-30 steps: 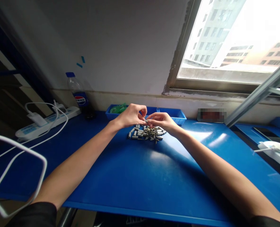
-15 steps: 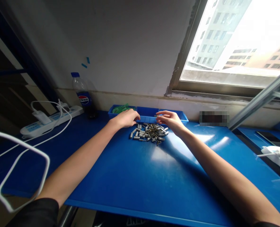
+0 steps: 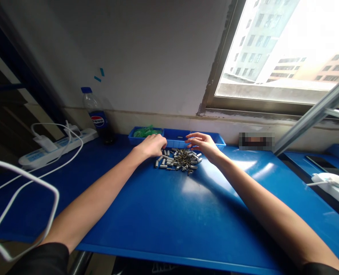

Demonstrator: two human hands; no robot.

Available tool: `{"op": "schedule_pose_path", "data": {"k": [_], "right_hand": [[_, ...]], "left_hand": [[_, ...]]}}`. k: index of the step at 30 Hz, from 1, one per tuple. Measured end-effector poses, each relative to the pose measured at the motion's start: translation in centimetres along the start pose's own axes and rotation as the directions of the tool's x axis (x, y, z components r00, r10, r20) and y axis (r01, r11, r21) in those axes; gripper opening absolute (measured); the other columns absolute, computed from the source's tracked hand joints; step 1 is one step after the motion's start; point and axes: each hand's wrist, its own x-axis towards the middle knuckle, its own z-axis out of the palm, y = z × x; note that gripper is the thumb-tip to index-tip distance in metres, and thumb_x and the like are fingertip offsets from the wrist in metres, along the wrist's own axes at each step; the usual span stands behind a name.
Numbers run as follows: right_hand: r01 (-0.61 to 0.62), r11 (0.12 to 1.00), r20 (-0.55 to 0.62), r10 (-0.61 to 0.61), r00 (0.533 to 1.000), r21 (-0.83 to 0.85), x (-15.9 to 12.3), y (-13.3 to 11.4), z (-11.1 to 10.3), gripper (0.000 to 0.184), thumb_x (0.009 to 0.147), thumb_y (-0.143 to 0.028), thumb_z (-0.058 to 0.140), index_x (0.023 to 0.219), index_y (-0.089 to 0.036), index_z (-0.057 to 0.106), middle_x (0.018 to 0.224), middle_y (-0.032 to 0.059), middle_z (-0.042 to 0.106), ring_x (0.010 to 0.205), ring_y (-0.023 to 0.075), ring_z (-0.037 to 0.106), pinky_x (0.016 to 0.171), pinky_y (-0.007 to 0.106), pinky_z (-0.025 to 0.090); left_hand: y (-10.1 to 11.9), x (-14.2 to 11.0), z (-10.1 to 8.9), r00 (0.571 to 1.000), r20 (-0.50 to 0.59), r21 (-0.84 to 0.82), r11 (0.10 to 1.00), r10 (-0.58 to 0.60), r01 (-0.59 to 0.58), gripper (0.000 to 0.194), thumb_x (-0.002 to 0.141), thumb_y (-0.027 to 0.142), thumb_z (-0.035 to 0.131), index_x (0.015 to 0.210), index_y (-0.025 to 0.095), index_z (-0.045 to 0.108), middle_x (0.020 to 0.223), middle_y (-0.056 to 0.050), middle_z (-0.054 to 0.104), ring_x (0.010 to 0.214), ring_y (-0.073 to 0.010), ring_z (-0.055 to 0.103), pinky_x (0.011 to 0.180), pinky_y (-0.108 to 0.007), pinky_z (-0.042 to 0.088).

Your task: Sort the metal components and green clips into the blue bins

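Loose pile of small metal parts (image 3: 183, 160), mid-table, toward the far side: short shiny silver cylinders (image 3: 163, 166) mostly at 9 o'clock, thin brass-dark pins (image 3: 183, 156) tangled at centre and toward 3, a few strays at 6. Left hand (image 3: 152, 146) at the pile's 10 o'clock edge, fingers curled down; fingertips hidden, can't tell if grip is closed or holding anything. Right hand (image 3: 203, 146) raised at 1 o'clock, in front of the tray; grip apart, fingers loosely bent, nothing seen in it. Blue tray (image 3: 173, 144) at 12, three compartments: crumpled green plastic (image 3: 144, 131) in the left, small silver piece (image 3: 180, 136) in the middle, right one partly behind the hand. Table (image 3: 169, 214) blue, glossy, window glare at 3 to 4 o'clock. Cola bottle (image 3: 97, 118), blue cap, upright at 10; white power strip (image 3: 59, 148) at 9 to 10, plugs in; white cable (image 3: 55, 194) looping at 8. Grey wall (image 3: 146, 57) at 12, two blue tape bits (image 3: 99, 75) at 11, bright window (image 3: 272, 57) at 1 to 2, slanted metal bar (image 3: 309, 114) at 2, second power strip (image 3: 337, 189) at 3.
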Motion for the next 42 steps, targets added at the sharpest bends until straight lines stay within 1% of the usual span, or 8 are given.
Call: {"op": "schedule_pose_path", "data": {"k": [6, 12, 18, 25, 31, 34, 38, 42], "right_hand": [[-0.003, 1.0, 0.02, 0.003, 1.0, 0.001, -0.1, -0.1, 0.1, 0.03, 0.078, -0.037, 0.085, 0.101, -0.019, 0.077, 0.092, 0.0073, 0.08, 0.074, 0.0147, 0.071, 0.07, 0.026, 0.057], [-0.01, 1.0, 0.103, 0.011, 0.995, -0.011, -0.6, -0.6, 0.4, 0.035, 0.08, -0.043, 0.086, 0.104, -0.019, 0.078, 0.093, 0.0081, 0.081, 0.075, 0.016, 0.072, 0.072, 0.027, 0.057], [0.006, 0.999, 0.236, -0.013, 0.972, 0.031, -1.0, -0.9, 1.1, 0.042, 0.078, -0.05, 0.088, 0.104, -0.018, 0.08, 0.093, 0.0081, 0.08, 0.076, 0.016, 0.072, 0.075, 0.029, 0.058], [0.002, 0.998, 0.262, -0.018, 0.965, 0.061, -1.0, -0.7, 1.3, 0.038, 0.074, -0.044, 0.091, 0.099, -0.017, 0.081, 0.082, 0.0047, 0.078, 0.071, 0.0129, 0.068, 0.075, 0.028, 0.057], [0.021, 1.0, 0.107, -0.02, 0.994, 0.0, -0.8, -0.6, 1.4, 0.031, 0.073, -0.037, 0.09, 0.096, -0.018, 0.081, 0.079, 0.0052, 0.078, 0.071, 0.0156, 0.07, 0.075, 0.03, 0.059], [0.062, 0.998, 0.034, -0.062, 0.997, 0.027, -0.6, -0.4, 1.2, 0.037, 0.075, -0.036, 0.089, 0.107, -0.02, 0.08, 0.097, 0.0079, 0.082, 0.088, 0.0203, 0.077, 0.089, 0.035, 0.061], [0.082, 0.996, 0.022, -0.083, 0.996, 0.041, -0.3, -0.1, 1.0, 0.046, 0.076, -0.039, 0.089, 0.118, -0.023, 0.077, 0.123, 0.0112, 0.079, 0.105, 0.0241, 0.077, 0.098, 0.041, 0.06], [0.065, 0.998, 0.055, -0.066, 0.996, 0.021, -0.3, -0.1, 0.9, 0.044, 0.08, -0.041, 0.086, 0.118, -0.022, 0.077, 0.125, 0.0122, 0.078, 0.1, 0.0228, 0.077, 0.091, 0.038, 0.062]], "left_hand": [[-0.6, 0.3, -0.9, 0.956, -0.266, -0.36, 0.907, 0.124, -0.218, 0.017, 0.076, 0.017, 0.071, 0.09, 0.016, 0.081, 0.085, -0.006, 0.076, 0.073, -0.0169, 0.07, 0.066, -0.024, 0.053], [0.4, 0.1, -1.4, 0.876, -0.478, -0.569, 0.739, 0.061, -0.361, 0.035, 0.074, 0.032, 0.086, 0.101, 0.016, 0.073, 0.09, -0.006, 0.076, 0.079, -0.0183, 0.074, 0.075, -0.027, 0.06], [1.2, -0.1, -1.4, 0.884, -0.457, -0.629, 0.667, 0.097, -0.399, 0.039, 0.071, 0.03, 0.091, 0.092, 0.016, 0.062, 0.08, -0.003, 0.072, 0.075, -0.019, 0.076, 0.068, -0.025, 0.06], [1.6, 0.1, -1.0, 0.875, -0.46, -0.62, 0.651, 0.15, -0.437, 0.033, 0.073, 0.029, 0.09, 0.087, 0.016, 0.062, 0.083, -0.003, 0.073, 0.079, -0.0201, 0.077, 0.072, -0.027, 0.061], [1.1, 0.3, -0.9, 0.891, -0.426, -0.449, 0.817, 0.16, -0.362, 0.02, 0.085, 0.033, 0.079, 0.093, 0.016, 0.072, 0.09, -0.007, 0.076, 0.078, -0.0189, 0.073, 0.073, -0.027, 0.057], [0.2, 0.5, -0.5, 0.934, -0.298, -0.356, 0.885, 0.197, -0.3, 0.018, 0.089, 0.026, 0.071, 0.102, 0.016, 0.079, 0.099, -0.009, 0.08, 0.084, -0.0197, 0.074, 0.075, -0.025, 0.055], [-0.7, 0.8, 0.5, 0.972, -0.121, -0.275, 0.934, 0.204, -0.23, 0.024, 0.085, 0.02, 0.073, 0.107, 0.019, 0.082, 0.107, -0.009, 0.082, 0.093, -0.0215, 0.076, 0.081, -0.024, 0.055], [-0.6, 0.8, 0.9, 0.978, -0.077, -0.289, 0.935, 0.192, -0.206, 0.017, 0.083, 0.019, 0.074, 0.098, 0.019, 0.084, 0.098, -0.009, 0.082, 0.086, -0.0211, 0.076, 0.078, -0.024, 0.054]]}}
